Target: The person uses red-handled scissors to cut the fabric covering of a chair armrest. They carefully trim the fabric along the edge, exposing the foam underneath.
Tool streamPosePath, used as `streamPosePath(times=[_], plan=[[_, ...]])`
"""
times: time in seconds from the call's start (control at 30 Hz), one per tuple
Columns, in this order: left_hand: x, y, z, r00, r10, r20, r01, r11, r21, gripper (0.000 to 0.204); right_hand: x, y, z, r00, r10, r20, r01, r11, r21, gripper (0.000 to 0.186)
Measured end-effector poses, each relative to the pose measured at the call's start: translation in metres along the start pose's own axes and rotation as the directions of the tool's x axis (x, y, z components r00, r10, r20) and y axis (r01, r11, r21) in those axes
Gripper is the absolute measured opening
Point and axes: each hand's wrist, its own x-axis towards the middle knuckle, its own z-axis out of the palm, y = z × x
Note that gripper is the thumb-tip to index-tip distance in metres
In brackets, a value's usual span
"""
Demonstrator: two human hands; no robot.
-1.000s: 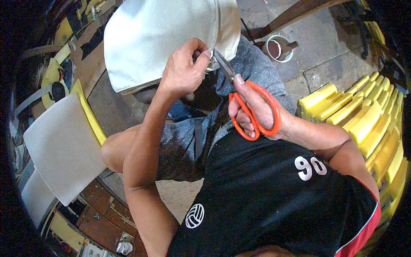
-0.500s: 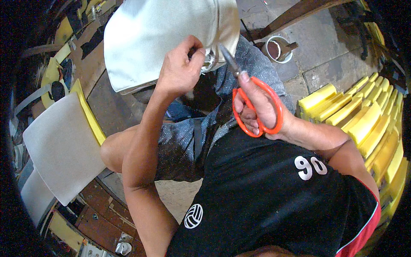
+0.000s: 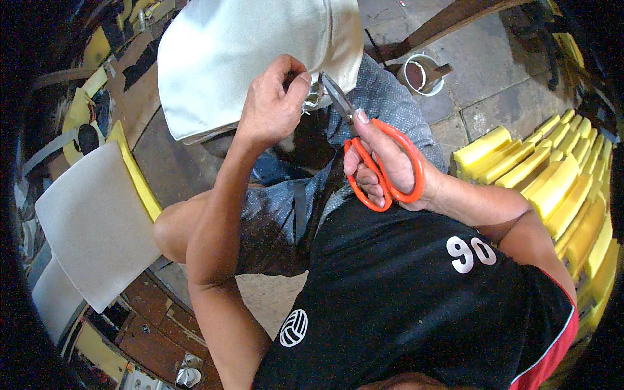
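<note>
Grey tiles pave the floor [image 3: 484, 97] of a cluttered workshop. Nearest is the wearer's black shirt [image 3: 390, 286], and just beyond it the right hand [image 3: 395, 159] holds a pair of scissors [image 3: 349, 117] by the handles, thumb laid along them near the pivot. Their long axis runs obliquely over the right thigh: loops toward the wearer's right forearm, tips away and to the left, beside the ragged near edge of a pale cushion [image 3: 237, 62]. The blades are dark, slender metal; the handles are big, glossy orange-red loops. The left hand [image 3: 274, 101] is curled, thumb and forefinger drawn narrowly together at that edge; whether they pinch anything cannot be told. White, smooth and seamed near its right side, the cushion spreads across the upper middle. Out to the left leans a pale padded panel [image 3: 101, 221]; to the right stand rows of yellow foam strips [image 3: 484, 146], and farther off sits a white tub [image 3: 437, 86] near a wooden bar [image 3: 448, 27].
</note>
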Motion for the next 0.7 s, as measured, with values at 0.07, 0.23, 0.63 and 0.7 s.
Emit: streamPosePath(times=[0.07, 0.23, 0.63, 0.7], plan=[[-0.001, 0.000, 0.000, 1.000, 0.003, 0.001, -0.003, 1.000, 0.002, 0.027, 0.000, -0.001, 0.001, 1.000, 0.000, 0.002, 0.000, 1.000, 0.010, 0.071], [0.000, -0.004, 0.002, 0.999, 0.034, 0.002, -0.034, 0.999, 0.001, 0.026, -0.001, -0.001, 0.001, 1.000, -0.020, 0.004, 0.020, 1.000, -0.004, 0.071], [-0.004, 0.005, 0.001, 0.999, 0.050, 0.020, -0.051, 0.998, 0.034, 0.023, -0.001, 0.002, 0.005, 0.999, -0.050, -0.021, 0.050, 0.999, 0.010, 0.070], [-0.003, 0.002, 0.003, 0.999, 0.016, -0.049, -0.015, 1.000, 0.009, 0.023, -0.003, 0.003, 0.002, 0.998, -0.052, -0.030, 0.052, 0.999, -0.015, 0.070]])
